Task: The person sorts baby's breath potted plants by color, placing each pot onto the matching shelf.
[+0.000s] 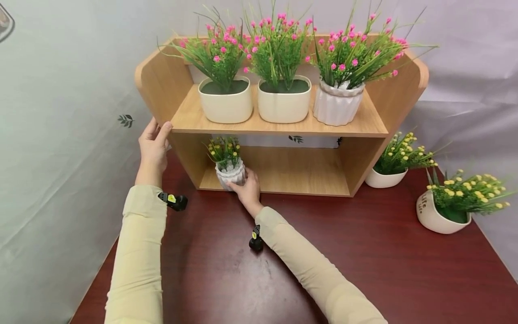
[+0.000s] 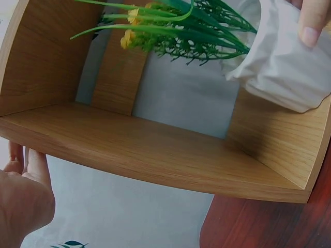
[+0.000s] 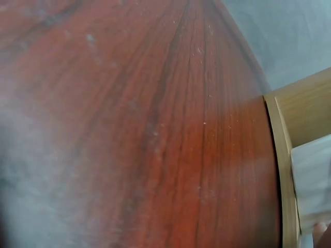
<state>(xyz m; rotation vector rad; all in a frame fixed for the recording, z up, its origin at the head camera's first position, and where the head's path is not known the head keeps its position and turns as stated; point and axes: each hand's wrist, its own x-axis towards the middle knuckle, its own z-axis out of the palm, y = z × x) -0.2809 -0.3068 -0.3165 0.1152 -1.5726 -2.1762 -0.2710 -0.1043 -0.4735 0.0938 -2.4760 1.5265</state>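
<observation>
My right hand grips a small white fluted flowerpot of yellow artificial flowers, its thumb across the front and its fingers round the right side. This pot is at the left end of the lower level of a wooden shelf unit. In the left wrist view the same pot appears sideways, with a thumb on it. At the unit's left side panel, my left hand touches the outer face near the front edge. Its extended fingers meet the panel in the left wrist view.
On the upper level stand two cream oval pots and a white ribbed pot, all with pink flowers. Right of the unit, a white pot and a tilted "Life" pot hold yellow flowers on the dark red table.
</observation>
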